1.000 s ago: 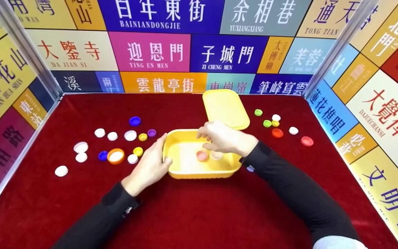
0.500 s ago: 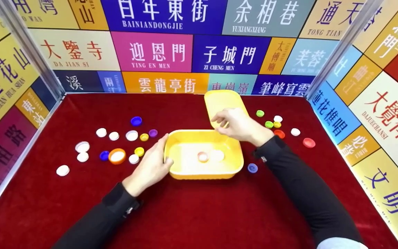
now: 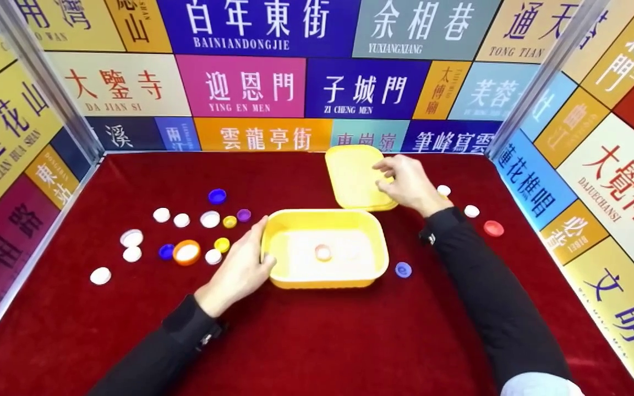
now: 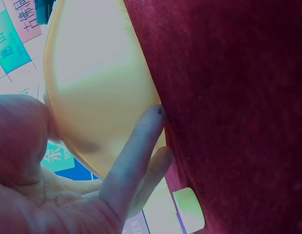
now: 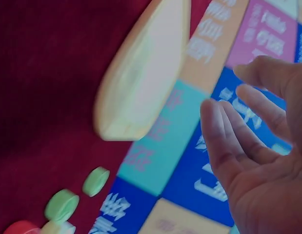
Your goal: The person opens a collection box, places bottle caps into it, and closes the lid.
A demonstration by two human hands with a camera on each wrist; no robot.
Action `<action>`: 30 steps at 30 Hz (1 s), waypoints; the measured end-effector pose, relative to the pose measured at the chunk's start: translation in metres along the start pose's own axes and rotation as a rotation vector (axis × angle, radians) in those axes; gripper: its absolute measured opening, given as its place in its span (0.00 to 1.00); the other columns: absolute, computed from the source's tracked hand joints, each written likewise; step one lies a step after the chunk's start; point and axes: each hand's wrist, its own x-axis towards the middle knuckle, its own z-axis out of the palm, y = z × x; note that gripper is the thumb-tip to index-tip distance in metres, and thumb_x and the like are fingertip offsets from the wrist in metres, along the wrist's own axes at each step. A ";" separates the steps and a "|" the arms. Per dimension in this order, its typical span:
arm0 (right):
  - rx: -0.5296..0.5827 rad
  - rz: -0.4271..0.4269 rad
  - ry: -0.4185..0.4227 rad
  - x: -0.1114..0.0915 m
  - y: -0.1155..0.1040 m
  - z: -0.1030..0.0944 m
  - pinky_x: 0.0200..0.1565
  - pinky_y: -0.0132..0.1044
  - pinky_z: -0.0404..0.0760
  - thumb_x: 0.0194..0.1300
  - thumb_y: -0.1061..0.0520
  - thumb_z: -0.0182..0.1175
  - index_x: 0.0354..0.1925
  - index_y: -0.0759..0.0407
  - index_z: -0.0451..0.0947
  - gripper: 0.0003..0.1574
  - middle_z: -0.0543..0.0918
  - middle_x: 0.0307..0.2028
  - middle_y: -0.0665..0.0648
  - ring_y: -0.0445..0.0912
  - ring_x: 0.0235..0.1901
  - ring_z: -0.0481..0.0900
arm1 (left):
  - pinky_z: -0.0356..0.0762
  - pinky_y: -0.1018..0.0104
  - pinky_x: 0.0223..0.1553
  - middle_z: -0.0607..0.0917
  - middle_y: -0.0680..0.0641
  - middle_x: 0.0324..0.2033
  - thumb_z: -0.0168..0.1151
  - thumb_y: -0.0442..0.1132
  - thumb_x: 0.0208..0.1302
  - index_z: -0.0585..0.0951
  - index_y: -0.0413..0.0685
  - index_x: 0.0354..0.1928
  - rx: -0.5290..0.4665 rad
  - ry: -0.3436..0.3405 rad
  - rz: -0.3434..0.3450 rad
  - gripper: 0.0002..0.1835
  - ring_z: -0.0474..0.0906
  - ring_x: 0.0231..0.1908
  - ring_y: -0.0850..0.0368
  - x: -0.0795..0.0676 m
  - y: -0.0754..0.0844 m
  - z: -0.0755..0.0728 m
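Note:
A yellow plastic box (image 3: pixel 322 283) stands on the red cloth. My left hand (image 3: pixel 240 269) grips its left end, thumb at the rim and fingers along the outer side (image 4: pixel 102 97). One reddish bottle cap (image 3: pixel 323 253) shows on the glaring bottom of the box. My right hand (image 3: pixel 409 181) hovers over the right edge of the yellow lid (image 3: pixel 353 173), behind the box. In the right wrist view, its loosely bent fingers (image 5: pixel 214 119) have nothing between them. Two green caps (image 5: pixel 62 205) lie near the lid in that view; the right hand hides them from the head view.
Several white, blue, yellow, purple and orange bottle caps (image 3: pixel 186 253) are scattered left of the box. A blue cap (image 3: pixel 403 269) lies right of it. White caps (image 3: pixel 471 210) and a red cap (image 3: pixel 493 228) lie farther right. Printed panels (image 3: pixel 240 85) enclose the back and sides.
My right hand has moved from above the box up and to the right, over the lid, uncovering the blue cap beside the box. The left hand has stayed on the box.

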 end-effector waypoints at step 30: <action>-0.150 0.218 -0.030 -0.007 0.085 0.010 0.78 0.68 0.79 0.72 0.71 0.62 0.61 0.72 0.91 0.23 0.90 0.62 0.78 0.75 0.72 0.82 | 0.75 0.40 0.85 0.76 0.29 0.84 0.65 0.29 0.76 0.62 0.31 0.90 -0.009 0.007 0.005 0.44 0.78 0.82 0.35 -0.002 0.000 -0.001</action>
